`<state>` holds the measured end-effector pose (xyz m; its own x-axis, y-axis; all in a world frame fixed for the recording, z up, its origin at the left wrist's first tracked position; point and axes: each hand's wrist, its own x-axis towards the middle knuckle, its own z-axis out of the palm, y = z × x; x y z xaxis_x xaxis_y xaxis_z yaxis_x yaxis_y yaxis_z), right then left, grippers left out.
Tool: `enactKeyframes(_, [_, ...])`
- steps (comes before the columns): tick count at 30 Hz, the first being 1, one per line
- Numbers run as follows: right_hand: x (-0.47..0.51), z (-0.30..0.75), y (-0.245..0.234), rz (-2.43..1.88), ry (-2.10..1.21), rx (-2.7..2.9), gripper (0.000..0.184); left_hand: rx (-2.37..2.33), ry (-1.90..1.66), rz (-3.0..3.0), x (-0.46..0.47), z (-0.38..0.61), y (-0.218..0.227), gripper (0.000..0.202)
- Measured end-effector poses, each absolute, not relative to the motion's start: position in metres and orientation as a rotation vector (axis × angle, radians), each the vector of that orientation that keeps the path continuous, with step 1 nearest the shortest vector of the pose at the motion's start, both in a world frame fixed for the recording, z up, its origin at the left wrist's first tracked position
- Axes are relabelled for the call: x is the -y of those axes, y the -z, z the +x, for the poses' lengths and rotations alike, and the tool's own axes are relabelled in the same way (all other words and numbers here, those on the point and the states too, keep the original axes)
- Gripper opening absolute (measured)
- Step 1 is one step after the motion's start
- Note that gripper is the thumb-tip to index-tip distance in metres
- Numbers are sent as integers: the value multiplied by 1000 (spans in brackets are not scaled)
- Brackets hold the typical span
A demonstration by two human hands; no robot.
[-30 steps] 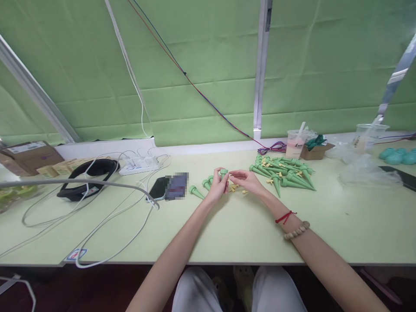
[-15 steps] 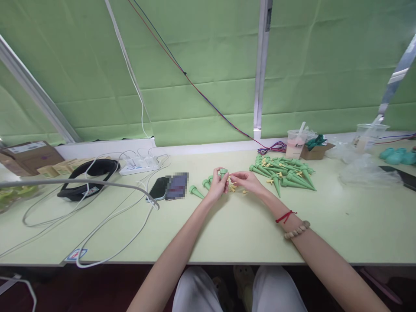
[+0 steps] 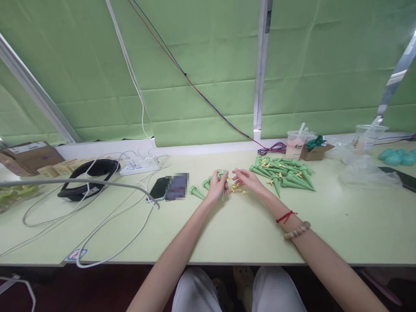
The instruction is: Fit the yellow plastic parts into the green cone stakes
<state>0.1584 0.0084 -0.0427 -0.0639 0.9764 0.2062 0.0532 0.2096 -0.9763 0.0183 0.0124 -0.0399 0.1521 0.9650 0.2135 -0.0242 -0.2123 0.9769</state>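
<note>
My left hand (image 3: 217, 187) is closed around a green watering spike (image 3: 222, 172), whose wide cap shows above the fingers and whose tip points down. A small yellow valve (image 3: 229, 178) sticks out of its right side. My right hand (image 3: 247, 180) is just right of the valve, apart from it, fingers loosely bent and seemingly holding nothing. Below and between the hands lie several loose yellow valves (image 3: 236, 189). Left of my left hand, more green spikes (image 3: 196, 192) lie on the table, partly hidden by the hand.
A pile of green spikes with yellow valves (image 3: 286, 171) lies to the right. Behind it stand a pink drink cup (image 3: 295, 145) and a small cardboard box (image 3: 315, 152). Two phones (image 3: 159, 189), white cables (image 3: 113, 221) and a black headset strap (image 3: 73, 190) are on the left.
My right hand has drawn back slightly to the right from the spike, its fingers coming away from the yellow valve. The left hand keeps hold of the spike, tilting it slightly.
</note>
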Motion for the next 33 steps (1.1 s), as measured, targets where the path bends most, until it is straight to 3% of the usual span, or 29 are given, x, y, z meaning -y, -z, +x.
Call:
enactKeyframes(6, [6, 136, 35, -736, -1382, 1355, 44, -958, -1288, 1463, -5, 23, 41, 39])
enactKeyframes(15, [6, 140, 34, -752, -1019, 1516, 29, -876, -1200, 1366, 1, 22, 29, 43])
enactKeyframes(19, [7, 136, 35, -858, -1455, 1225, 26, -932, -1288, 1379, -1, 19, 28, 38])
enactKeyframes(24, [12, 137, 30, -695, -1980, 1029, 23, -969, -1318, 1346, 0, 17, 25, 37])
enactKeyframes(33, [9, 138, 34, -637, -2079, 1017, 48, -959, -1346, 1209, -5, 16, 25, 40])
